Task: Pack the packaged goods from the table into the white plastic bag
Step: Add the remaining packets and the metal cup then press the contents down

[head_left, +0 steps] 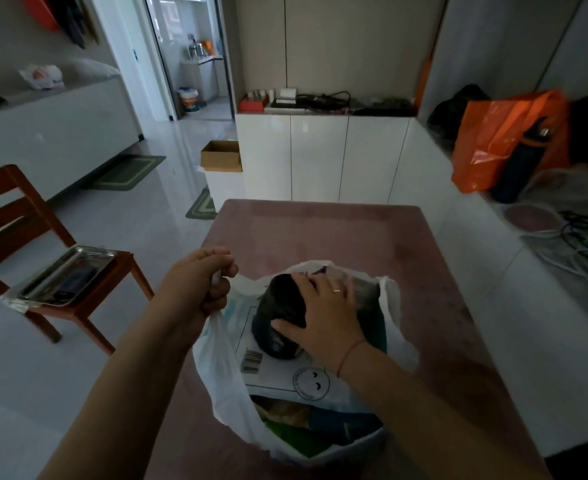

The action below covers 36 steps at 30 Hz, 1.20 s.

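Note:
The white plastic bag stands open on the pink table, near its front edge. My left hand is closed around the bag's left handle and holds it up. My right hand lies spread over a black packaged item inside the bag's mouth, thumb on its near side. Under that item lies a white box with a barcode and a smiley print. Green and yellow packages show deeper in the bag.
A wooden chair with a metal tray stands to the left. White cabinets lie beyond the table. On the counter at right sit an orange bag, a dark bottle and cables. A cardboard box rests farther back.

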Tool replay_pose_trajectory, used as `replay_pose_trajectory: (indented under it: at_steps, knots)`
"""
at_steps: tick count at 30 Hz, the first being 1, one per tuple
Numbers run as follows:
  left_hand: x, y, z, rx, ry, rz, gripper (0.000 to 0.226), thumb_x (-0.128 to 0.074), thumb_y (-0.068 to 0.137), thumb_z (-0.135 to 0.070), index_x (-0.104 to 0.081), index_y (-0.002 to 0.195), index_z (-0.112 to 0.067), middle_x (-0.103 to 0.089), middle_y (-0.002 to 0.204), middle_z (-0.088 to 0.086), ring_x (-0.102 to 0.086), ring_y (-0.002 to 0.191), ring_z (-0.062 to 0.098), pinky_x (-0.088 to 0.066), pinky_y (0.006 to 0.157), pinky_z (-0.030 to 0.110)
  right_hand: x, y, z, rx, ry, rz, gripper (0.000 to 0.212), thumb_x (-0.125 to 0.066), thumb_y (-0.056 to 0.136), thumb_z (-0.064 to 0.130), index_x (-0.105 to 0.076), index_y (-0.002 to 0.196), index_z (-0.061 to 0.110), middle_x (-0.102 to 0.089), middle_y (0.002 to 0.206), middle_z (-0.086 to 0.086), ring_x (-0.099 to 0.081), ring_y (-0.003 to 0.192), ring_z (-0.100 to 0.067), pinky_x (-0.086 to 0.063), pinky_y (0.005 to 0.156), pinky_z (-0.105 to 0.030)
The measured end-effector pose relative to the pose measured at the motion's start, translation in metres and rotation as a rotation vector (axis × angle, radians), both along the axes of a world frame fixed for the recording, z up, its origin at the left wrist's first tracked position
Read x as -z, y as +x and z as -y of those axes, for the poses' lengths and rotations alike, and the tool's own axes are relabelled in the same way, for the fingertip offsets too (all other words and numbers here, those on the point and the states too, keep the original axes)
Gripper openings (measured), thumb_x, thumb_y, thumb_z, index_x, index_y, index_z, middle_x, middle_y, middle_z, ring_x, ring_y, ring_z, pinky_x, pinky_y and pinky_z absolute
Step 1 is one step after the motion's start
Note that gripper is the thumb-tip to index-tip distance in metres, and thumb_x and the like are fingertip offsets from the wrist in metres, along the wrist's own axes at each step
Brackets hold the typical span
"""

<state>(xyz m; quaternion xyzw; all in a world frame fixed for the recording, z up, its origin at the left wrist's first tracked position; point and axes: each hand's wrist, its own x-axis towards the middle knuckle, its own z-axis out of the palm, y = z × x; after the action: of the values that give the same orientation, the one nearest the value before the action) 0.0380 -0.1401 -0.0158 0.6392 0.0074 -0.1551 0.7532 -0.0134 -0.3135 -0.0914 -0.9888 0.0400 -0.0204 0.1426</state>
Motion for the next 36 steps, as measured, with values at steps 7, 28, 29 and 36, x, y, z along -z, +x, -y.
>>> replay_pose_trajectory:
  at_steps: [7, 28, 29, 36]
  knots:
    - [0.001, 0.0, 0.003, 0.009, -0.011, 0.007, 0.01, -0.044, 0.089, -0.003, -0.051, 0.088, -0.01, -0.048, 0.066, 0.005, -0.029, 0.034, 0.006, -0.021, 0.032, 0.014, 0.001, 0.007, 0.007, 0.173, -0.044, 0.212, 0.053, -0.037, 0.088, 0.06, -0.055, 0.122, 0.023, -0.058, 0.127, -0.002, -0.043, 0.128, -0.026, 0.009, 0.114, -0.054]
    - [0.099, -0.028, 0.038, 0.305, 1.128, 0.969, 0.08, -0.044, 0.08, -0.064, -0.008, 0.146, -0.039, -0.003, 0.158, -0.007, -0.009, 0.14, 0.013, -0.017, 0.109, 0.04, 0.028, -0.039, 0.042, 0.249, 0.246, 0.069, 0.099, -0.022, 0.054, 0.095, 0.001, 0.142, 0.056, 0.016, 0.158, 0.013, 0.01, 0.147, -0.028, -0.005, 0.115, -0.064]
    - [0.112, -0.027, 0.042, 0.355, 1.214, 1.0, 0.081, -0.038, 0.081, -0.066, 0.001, 0.146, -0.041, 0.007, 0.157, -0.008, 0.006, 0.142, 0.017, -0.014, 0.112, 0.044, 0.039, -0.037, 0.037, 0.209, 0.187, 0.031, 0.097, -0.026, 0.057, 0.093, 0.005, 0.141, 0.056, 0.017, 0.158, 0.012, 0.01, 0.146, -0.028, -0.002, 0.114, -0.064]
    - [0.149, -0.009, 0.046, 0.456, 1.276, 0.987, 0.075, -0.034, 0.082, -0.065, -0.007, 0.147, -0.038, -0.013, 0.158, -0.005, -0.033, 0.136, 0.025, -0.029, 0.109, 0.041, 0.081, -0.038, 0.036, 0.131, 0.118, -0.032, 0.085, -0.037, 0.071, 0.082, 0.003, 0.142, 0.056, 0.043, 0.142, 0.018, 0.022, 0.143, -0.033, -0.016, 0.115, -0.059]
